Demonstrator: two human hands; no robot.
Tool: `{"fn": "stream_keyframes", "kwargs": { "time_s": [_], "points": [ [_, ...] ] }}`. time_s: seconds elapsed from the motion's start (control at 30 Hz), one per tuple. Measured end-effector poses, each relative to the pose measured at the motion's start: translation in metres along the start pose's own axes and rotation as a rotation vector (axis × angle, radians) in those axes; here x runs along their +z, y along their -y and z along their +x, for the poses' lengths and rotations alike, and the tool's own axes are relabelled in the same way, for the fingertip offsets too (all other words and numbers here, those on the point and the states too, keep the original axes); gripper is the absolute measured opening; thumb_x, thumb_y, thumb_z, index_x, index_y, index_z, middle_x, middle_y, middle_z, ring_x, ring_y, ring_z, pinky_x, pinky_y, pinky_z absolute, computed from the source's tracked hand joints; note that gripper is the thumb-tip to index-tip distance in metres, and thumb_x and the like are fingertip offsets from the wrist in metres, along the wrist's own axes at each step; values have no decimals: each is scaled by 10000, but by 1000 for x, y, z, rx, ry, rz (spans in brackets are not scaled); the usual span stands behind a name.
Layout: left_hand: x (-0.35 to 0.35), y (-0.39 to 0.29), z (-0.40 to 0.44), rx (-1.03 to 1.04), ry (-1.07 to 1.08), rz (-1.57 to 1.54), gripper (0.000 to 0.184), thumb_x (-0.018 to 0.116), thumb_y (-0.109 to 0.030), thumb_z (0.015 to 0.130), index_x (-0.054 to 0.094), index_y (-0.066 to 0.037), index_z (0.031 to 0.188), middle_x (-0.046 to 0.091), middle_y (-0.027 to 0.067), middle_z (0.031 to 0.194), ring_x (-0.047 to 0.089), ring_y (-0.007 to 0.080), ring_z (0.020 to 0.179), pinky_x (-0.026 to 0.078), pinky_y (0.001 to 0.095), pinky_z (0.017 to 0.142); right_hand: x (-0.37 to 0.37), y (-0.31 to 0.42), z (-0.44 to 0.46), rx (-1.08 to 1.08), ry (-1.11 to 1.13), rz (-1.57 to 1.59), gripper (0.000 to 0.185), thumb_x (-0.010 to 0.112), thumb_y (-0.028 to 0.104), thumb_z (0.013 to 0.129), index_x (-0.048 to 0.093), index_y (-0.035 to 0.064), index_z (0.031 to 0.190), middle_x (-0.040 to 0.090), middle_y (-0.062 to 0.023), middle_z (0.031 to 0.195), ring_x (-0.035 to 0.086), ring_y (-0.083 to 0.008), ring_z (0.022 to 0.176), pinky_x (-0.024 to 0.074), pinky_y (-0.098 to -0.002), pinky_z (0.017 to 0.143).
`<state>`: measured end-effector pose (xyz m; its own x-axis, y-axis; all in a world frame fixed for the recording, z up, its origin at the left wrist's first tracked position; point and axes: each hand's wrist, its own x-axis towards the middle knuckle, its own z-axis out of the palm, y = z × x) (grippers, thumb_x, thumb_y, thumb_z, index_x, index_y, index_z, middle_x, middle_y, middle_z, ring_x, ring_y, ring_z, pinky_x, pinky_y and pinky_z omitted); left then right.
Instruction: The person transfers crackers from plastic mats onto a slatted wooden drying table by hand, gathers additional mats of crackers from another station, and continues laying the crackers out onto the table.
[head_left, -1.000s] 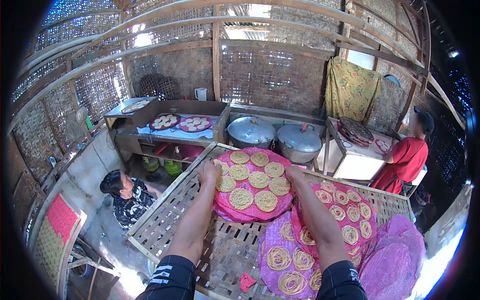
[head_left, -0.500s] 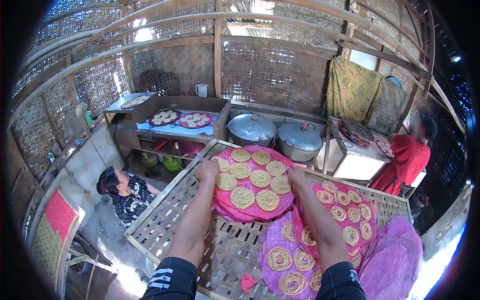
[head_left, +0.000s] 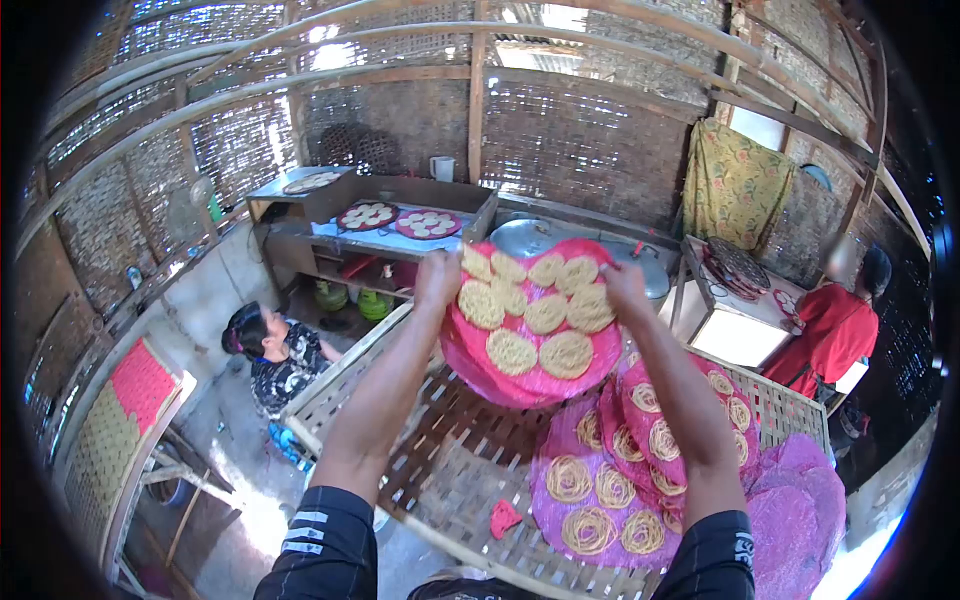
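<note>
A stack of pink net sheets [head_left: 525,388] with several yellow noodle rounds [head_left: 512,352] on top hangs above the woven bamboo rack [head_left: 470,450], sagging in the middle. My left hand [head_left: 438,280] grips its upper left edge, fingers wrapped round it. At the upper right edge, my right hand [head_left: 627,290] is closed on the same stack. Below my right arm, more pink and purple sheets with looser noodle coils [head_left: 568,478] lie on the rack. Bare purple sheets [head_left: 800,505] are at its right end, and a small red scrap [head_left: 504,518] sits near the front edge.
Two large lidded pots [head_left: 522,240] stand behind the rack. A shelf unit [head_left: 470,212] holds two round trays [head_left: 428,224]. One person in patterned clothing [head_left: 290,365] is low at the left; another in red [head_left: 825,330] is beside the right table [head_left: 735,338].
Both hands have lifted the pink stack off the rack, and it now sags between them. The camera view has shifted, so the surroundings appear farther right.
</note>
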<state>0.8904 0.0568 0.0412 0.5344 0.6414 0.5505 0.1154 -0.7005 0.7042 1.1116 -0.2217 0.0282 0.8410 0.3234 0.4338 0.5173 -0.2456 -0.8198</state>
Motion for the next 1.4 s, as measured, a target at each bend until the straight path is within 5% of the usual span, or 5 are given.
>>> {"fn": "stream_keyframes", "kwargs": {
  "time_s": [0.1, 0.37, 0.6, 0.87, 1.4],
  "points": [
    [-73, -27, -2, 373, -108, 315, 337, 421, -246, 997, 673, -25, 962, 645, 288, 828, 665, 430, 800, 533, 527, 733, -32, 89, -8, 69, 153, 388, 230, 609, 133, 912, 671, -34, 1057, 692, -114, 904, 670, -213, 747, 545, -372, 659],
    [-297, -94, -115, -78, -269, -195, 735, 508, -682, 875, 692, 29, 872, 665, 205, 761, 635, 339, 730, 481, 427, 753, -49, 275, -101, -329, 458, 356, 303, 599, 180, 912, 645, -51, 1103, 682, -143, 1027, 673, -246, 877, 539, -375, 763],
    [-439, -86, -352, -117, -549, -242, 504, 627, -423, 925, 658, 76, 863, 659, 175, 683, 471, 65, 675, 458, 377, 619, 54, 333, -298, -21, 782, 748, 301, 640, 179, 899, 634, -10, 1134, 679, -77, 1007, 654, -148, 888, 526, -284, 775],
    [-580, -16, -590, -777, -783, -52, 370, 678, -345, 905, 722, 22, 916, 689, 35, 736, 581, 52, 684, 485, 287, 606, 209, 376, -545, -71, 1168, 706, 238, 586, 171, 956, 671, 6, 1105, 694, -47, 1013, 633, -110, 863, 513, -276, 761],
    [-839, 159, -770, -823, -1388, 42, 255, 707, -212, 900, 704, 44, 897, 610, -39, 730, 482, 46, 679, 440, 260, 603, 537, 524, -860, -82, 1620, 771, 171, 591, 122, 953, 702, -8, 954, 685, -8, 864, 587, -73, 761, 468, -243, 689]
  ]
}}
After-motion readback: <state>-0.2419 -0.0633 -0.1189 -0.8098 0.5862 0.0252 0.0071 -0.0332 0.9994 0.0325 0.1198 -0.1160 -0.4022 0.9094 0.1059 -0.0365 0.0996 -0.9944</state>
